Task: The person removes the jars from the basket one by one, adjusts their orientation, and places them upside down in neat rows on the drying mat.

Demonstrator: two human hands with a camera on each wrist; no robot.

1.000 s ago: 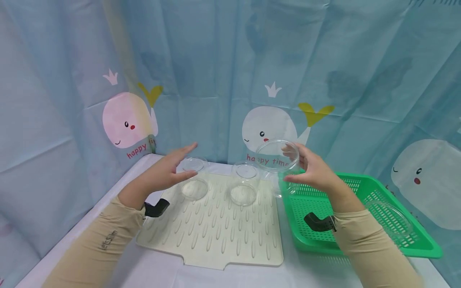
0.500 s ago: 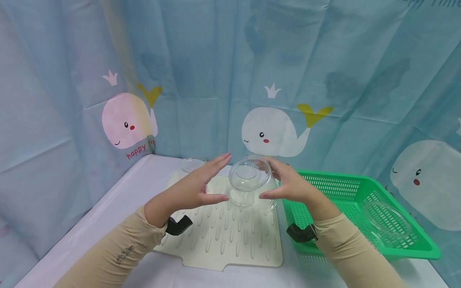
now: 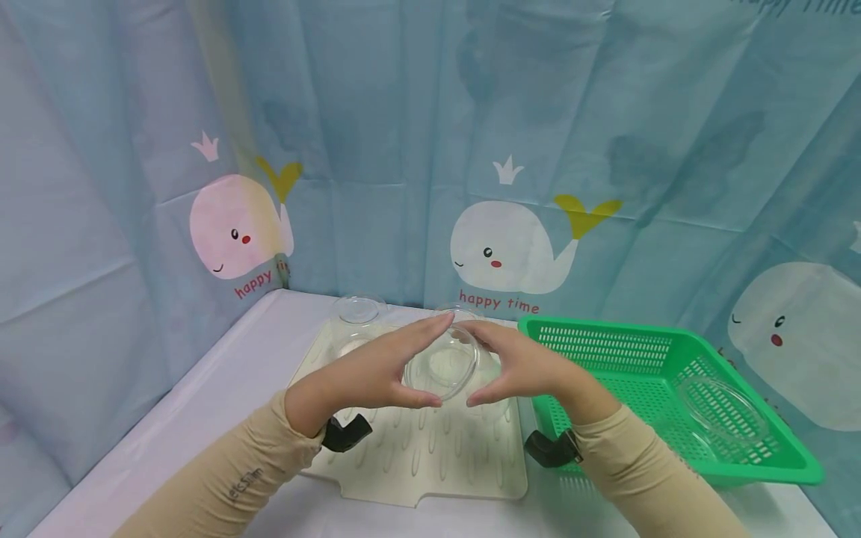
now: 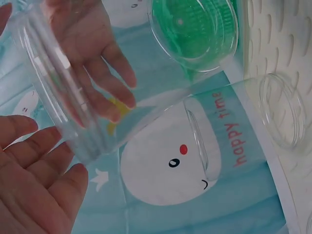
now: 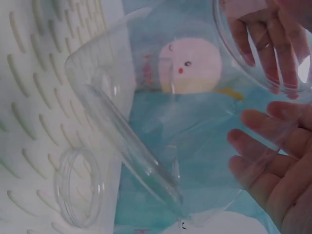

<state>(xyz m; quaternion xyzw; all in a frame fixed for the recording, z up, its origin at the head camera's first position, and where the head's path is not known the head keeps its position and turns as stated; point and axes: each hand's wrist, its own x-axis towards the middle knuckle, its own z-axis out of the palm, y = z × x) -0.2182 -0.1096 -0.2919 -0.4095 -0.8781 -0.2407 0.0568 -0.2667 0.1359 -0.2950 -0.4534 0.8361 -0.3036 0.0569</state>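
Between left fingers (image 3: 429, 331) and right fingers (image 3: 489, 334), clear jar (image 3: 440, 365), tilted.

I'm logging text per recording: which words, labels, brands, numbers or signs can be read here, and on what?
"happy time": blue curtain, below the middle whale.
"happy", then a fragment lost in a fold: curtain, below the pink whale.
"Time", after a cut-off word: curtain, top right.
"Slim", apparently, with a blurred start: left sleeve.
Too small or hidden to read: faint marks on the right sleeve; red print by the green basket.
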